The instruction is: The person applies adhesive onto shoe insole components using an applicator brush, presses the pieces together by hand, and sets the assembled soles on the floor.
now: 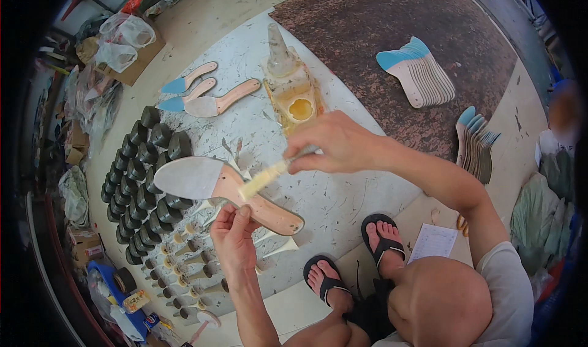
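My left hand (234, 234) grips the edge of a long shoe insole (202, 180), tan with a grey forepart, and holds it above the white work board (343, 206). My right hand (335, 144) is closed on a brush (269, 174) whose yellowish bristles rest on the tan middle of the insole. Just beyond my right hand stands a glue-smeared container (295, 96) with yellow glue in its opening.
Three insoles with blue tips (199, 93) lie at the board's far left. Rows of black block heels (139, 182) and thin heels (184, 267) fill the left side. Stacked insoles (421, 71) (474, 144) sit on the brown mat. My feet in black sandals (352, 255) and a paper slip (432, 243) are close by.
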`<state>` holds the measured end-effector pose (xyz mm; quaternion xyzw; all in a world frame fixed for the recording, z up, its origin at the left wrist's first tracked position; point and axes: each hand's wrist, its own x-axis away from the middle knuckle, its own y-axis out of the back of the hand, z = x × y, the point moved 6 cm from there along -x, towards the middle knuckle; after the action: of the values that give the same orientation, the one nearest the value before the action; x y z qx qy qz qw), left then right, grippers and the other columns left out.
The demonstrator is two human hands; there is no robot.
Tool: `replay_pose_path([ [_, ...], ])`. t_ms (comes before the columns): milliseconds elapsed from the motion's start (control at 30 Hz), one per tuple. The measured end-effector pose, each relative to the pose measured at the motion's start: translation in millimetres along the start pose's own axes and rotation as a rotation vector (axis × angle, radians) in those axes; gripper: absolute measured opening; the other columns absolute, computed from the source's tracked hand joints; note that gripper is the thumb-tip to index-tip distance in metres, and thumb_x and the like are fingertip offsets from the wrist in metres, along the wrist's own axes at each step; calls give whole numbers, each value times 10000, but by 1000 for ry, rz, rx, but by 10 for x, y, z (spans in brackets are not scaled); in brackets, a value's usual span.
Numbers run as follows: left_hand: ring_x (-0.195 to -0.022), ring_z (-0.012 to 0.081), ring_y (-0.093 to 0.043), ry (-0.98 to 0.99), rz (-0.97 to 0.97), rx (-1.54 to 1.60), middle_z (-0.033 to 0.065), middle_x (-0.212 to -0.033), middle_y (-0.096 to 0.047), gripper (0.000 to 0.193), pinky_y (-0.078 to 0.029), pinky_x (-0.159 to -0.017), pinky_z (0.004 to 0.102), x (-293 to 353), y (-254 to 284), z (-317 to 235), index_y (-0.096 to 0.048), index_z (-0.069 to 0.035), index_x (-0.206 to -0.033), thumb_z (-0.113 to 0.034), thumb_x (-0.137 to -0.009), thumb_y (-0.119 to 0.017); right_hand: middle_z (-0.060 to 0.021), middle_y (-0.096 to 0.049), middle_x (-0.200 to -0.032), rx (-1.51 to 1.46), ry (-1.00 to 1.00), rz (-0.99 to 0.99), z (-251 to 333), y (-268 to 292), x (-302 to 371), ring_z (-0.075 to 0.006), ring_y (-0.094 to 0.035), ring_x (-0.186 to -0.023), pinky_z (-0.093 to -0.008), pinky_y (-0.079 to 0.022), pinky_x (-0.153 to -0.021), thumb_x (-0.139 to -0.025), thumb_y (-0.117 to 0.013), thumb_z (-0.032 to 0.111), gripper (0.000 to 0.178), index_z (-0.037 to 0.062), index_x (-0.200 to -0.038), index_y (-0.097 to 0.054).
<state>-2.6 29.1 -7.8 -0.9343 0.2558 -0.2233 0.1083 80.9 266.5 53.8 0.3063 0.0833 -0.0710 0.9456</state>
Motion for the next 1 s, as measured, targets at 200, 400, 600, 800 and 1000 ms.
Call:
replay_pose_path([
  [200,-880,184,-681,-17,-223,380,110,-956,-671,78,-604,-766,308,44,240,-3,-578,-7,-963,-34,-905,-623,-44,-573,-664,176,136,-113,145,-108,488,-214,-587,-597,-328,-430,-523,-723,-788,145,163,92,-832,-679],
  [400,-1046,197,-638,-24,-262,659,128,-1121,-649,235,-564,-894,285,51,191,185,-573,15,-1179,-63,-958,-547,-56,-561,-645,117,94,-376,173,-410,740,-230,-550,-520,-326,-414,-463,-685,-809,89,201,72,-832,-674],
  [600,-1051,185,-635,-6,-336,771,124,-1130,-647,243,-565,-912,279,46,181,288,-561,35,-1177,-79,-963,-542,-51,-664,-739,-439,-198,-221,154,-632,664,-116,-621,-606,-270,-454,-524,-754,-778,69,176,38,-883,-662],
  [800,-1041,175,-637,-28,-304,797,126,-1137,-637,242,-565,-907,260,77,168,282,-557,42,-1174,-79,-965,-540,-68,-687,-811,-329,-147,-446,-2,-333,462,-117,-657,-724,-256,-519,-613,-785,-764,95,192,18,-924,-655],
  [1000,-1041,178,-638,2,-252,890,125,-1142,-635,253,-582,-870,250,23,182,304,-552,42,-1194,-82,-974,-522,-55,-687,-840,-560,-283,-249,-223,-706,705,-92,-637,-754,-217,-491,-666,-788,-754,78,186,-2,-921,-651],
])
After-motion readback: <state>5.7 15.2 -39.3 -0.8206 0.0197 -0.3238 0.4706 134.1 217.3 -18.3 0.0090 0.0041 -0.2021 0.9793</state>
